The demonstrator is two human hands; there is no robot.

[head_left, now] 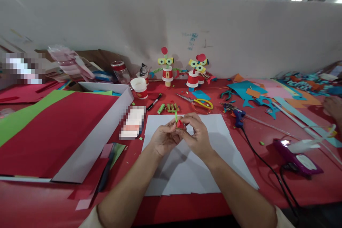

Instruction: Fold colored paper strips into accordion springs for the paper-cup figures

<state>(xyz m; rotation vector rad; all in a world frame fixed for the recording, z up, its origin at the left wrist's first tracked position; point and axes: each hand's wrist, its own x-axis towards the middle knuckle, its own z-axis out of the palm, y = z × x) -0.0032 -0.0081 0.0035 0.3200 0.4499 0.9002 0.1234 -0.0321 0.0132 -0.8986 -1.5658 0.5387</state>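
Observation:
Above the white paper (192, 174), my left hand (164, 137) and my right hand (197, 135) meet, fingers closed around one small piece. That piece is folded red paper (180, 124) with a green paper strip (175, 115) standing up from it; the fingertips cover part of it. Just beyond the hands lie several folded green paper springs (173, 108). Yellow-handled scissors (199, 102) rest behind them, and a black marker (154, 102) lies to the left.
Two paper-cup figures (167, 73) stand by the back wall. White cups (140, 88) stand left of them. At left is a box with red paper (61, 131). To the right are a blue glue gun (238, 115), its black cable, a purple power strip (298, 158) and another person's hand (333, 107).

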